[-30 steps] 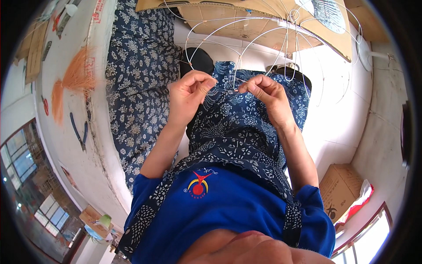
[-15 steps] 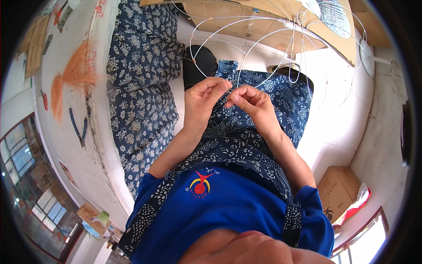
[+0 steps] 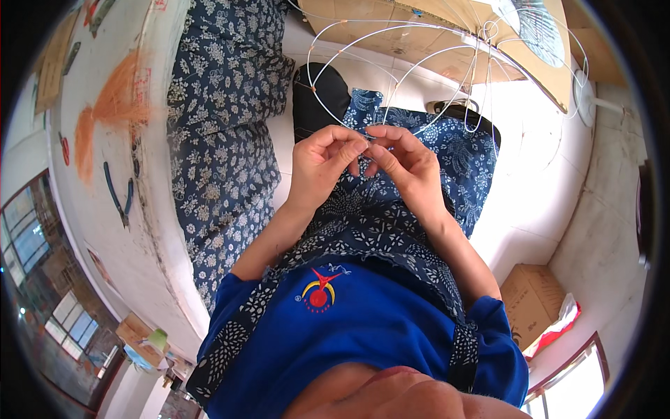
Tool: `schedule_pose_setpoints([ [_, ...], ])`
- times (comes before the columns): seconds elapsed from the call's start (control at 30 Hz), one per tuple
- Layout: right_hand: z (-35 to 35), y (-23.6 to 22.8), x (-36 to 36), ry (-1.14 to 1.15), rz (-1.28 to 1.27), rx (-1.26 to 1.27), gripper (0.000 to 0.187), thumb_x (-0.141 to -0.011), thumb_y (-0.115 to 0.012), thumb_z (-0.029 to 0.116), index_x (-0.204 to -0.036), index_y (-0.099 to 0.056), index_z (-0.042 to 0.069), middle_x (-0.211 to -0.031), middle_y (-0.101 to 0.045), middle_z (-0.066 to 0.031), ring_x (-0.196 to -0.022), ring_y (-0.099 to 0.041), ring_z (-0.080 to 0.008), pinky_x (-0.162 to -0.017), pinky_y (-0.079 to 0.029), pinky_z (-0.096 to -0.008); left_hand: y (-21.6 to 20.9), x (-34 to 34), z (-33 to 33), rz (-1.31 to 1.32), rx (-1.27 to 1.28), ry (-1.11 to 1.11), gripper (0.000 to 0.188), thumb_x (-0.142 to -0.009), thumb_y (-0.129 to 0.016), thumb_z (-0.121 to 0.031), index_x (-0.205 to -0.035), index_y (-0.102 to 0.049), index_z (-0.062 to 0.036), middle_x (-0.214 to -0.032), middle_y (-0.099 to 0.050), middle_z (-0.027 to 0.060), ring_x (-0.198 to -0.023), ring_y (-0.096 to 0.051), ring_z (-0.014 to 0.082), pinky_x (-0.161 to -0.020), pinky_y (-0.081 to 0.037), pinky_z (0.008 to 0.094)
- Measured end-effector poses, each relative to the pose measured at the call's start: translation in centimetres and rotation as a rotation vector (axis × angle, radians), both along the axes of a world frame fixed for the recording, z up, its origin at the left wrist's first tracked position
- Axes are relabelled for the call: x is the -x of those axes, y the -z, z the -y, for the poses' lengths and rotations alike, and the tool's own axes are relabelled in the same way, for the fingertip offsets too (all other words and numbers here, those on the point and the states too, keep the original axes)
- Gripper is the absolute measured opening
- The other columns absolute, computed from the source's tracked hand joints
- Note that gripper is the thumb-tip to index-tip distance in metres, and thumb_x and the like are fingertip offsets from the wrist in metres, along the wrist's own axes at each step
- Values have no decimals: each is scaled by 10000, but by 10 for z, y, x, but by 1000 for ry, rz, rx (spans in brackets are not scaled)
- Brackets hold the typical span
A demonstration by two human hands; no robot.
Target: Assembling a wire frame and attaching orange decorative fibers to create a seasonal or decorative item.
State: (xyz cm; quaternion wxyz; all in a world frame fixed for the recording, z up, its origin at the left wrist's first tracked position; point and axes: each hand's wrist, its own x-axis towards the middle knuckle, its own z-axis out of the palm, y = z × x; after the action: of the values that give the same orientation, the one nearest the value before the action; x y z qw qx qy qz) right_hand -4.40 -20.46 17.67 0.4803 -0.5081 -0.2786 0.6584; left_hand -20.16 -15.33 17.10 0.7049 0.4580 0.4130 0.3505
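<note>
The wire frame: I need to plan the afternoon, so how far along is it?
Several white hoops of the wire frame already arc together over the lap, so the skeleton looks shaped. In hand: left hand and right hand pinch one wire at a point between their fingertips. Left: the frame is bare; the blue patterned cloth lies under it, uncovered.

Thin white wire frame — several curved loops fanning up and outward above the lap, small orange beads or joints spaced along the strands. Lower ends converge at the fingertips, where a short piece is pinched between both hands. Blue-and-white patterned cloth lies spread underneath — draped over the knees, rumpled.
</note>
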Motion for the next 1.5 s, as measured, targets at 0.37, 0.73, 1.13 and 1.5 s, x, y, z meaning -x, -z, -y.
schedule_pose_setpoints([
  [0.37,-9,4,2,-153,272,-352,219,-782,-694,35,-998,-690,74,-938,-568,-52,-866,-592,-135,-760,-487,-251,-9,34,-10,-24,259,296,132,-890,-612,-155,-864,-591,-27,-686,-625,32,-503,-549,56,-438,-381,154],
  [0.73,-12,-9,15,-141,518,-442,86,-794,-654,-22,-872,-663,12,-909,-579,-73,-751,-606,-118,-615,-499,-220,-3,40,-7,44,309,245,131,-886,-617,-152,-892,-626,-21,-651,-577,3,-540,-496,33,-472,-389,159],
  [1.13,-10,14,22,-27,192,-98,129,-839,-635,33,-960,-605,1,-933,-581,-47,-755,-592,-93,-654,-495,-237,-19,36,-4,-281,-2,68,71,-836,-658,-78,-874,-644,-20,-697,-624,-5,-567,-535,17,-497,-409,182],
  [1.5,-15,-4,20,-263,996,-595,145,-765,-628,19,-911,-634,24,-805,-635,-75,-675,-642,-241,-563,-520,-309,-21,37,-2,-473,-233,163,71,-810,-658,-43,-856,-626,0,-711,-631,59,-570,-573,71,-512,-431,204],
])
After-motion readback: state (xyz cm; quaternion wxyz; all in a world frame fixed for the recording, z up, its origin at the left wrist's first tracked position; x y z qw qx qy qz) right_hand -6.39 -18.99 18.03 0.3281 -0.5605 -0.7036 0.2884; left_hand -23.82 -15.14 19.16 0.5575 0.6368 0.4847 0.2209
